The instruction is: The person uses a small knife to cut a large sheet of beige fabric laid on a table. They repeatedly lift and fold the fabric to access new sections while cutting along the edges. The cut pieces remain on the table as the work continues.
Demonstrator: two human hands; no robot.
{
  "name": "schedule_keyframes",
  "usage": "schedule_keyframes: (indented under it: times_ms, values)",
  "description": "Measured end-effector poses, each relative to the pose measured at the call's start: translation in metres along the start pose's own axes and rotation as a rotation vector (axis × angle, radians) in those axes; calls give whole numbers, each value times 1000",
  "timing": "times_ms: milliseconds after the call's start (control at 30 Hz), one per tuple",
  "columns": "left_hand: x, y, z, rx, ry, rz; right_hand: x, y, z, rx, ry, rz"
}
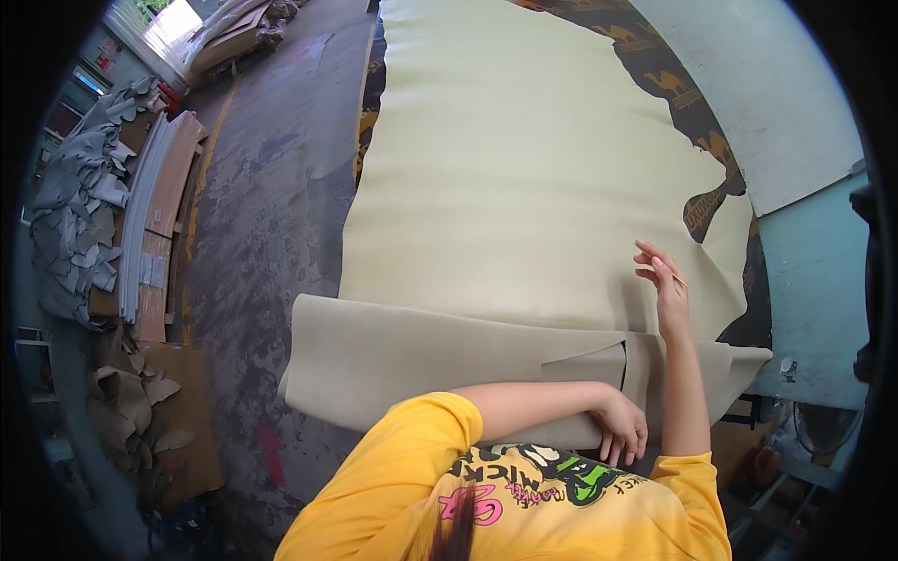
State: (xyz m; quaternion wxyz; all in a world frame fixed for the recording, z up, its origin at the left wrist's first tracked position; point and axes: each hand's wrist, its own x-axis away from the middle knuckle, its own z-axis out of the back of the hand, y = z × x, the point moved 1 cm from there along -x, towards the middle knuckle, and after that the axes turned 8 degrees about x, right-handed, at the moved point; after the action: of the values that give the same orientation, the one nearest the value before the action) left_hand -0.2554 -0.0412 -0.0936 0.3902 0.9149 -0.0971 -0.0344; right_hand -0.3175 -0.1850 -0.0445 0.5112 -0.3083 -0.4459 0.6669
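Right hand (670, 297) on cream leather hide (524, 178), grip pinching thin marking stick (675, 275), left hand (625, 428) fingers curled over near folded edge, counter (795, 112) beneath.

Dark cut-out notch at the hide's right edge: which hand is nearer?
Right. The right hand, holding a thin stick, is just below the notch; the left hand rests on the folded front edge.

The hide (524, 178) lies flat and bare across the table, open to pass from near to far. Its near edge hangs folded. Left, the floor (271, 215) is open up to the scrap heap (79, 206). Right, a wall (804, 262) stands close.
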Motion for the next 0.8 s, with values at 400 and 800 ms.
schedule_keyframes:
  times_ms: [400,800]
  values:
    - [6,-6,32,45,167,-160,-243,29,-85,55,105,170]
    - [13,-3,29,-183,279,-212,-210,36,-73,227,81,162]
